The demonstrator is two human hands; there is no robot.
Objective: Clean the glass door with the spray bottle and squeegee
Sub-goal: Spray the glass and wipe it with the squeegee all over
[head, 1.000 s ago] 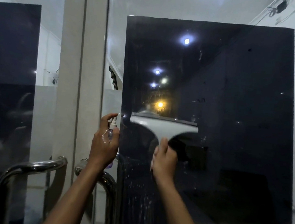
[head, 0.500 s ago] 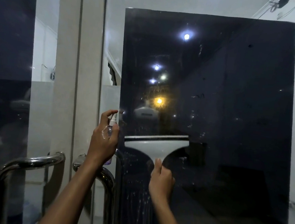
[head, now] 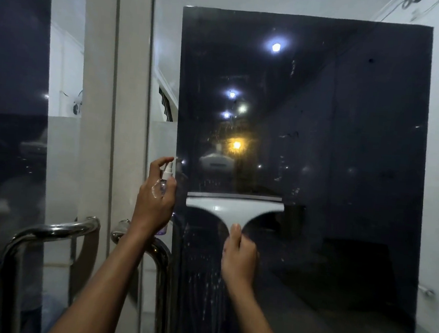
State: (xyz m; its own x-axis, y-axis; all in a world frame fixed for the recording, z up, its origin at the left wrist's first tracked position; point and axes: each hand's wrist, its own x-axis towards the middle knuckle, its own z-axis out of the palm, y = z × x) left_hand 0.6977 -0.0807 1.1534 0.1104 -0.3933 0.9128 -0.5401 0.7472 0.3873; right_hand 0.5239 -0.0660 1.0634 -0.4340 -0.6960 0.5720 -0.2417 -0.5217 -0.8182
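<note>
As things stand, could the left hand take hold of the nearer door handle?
Probably not yet. The left hand sits just above the handle with nothing between them, but its fingers already grip the spray bottle, so it would have to free itself first.

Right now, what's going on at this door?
A person is cleaning the dark glass door. The right hand grips a white squeegee by its handle, with the blade flat against the glass about halfway up. The left hand holds a small spray bottle upright beside the glass, a finger curled above its nozzle. Droplets and streaks show on the glass below the blade. Two metal door handles sit lower left.
</note>
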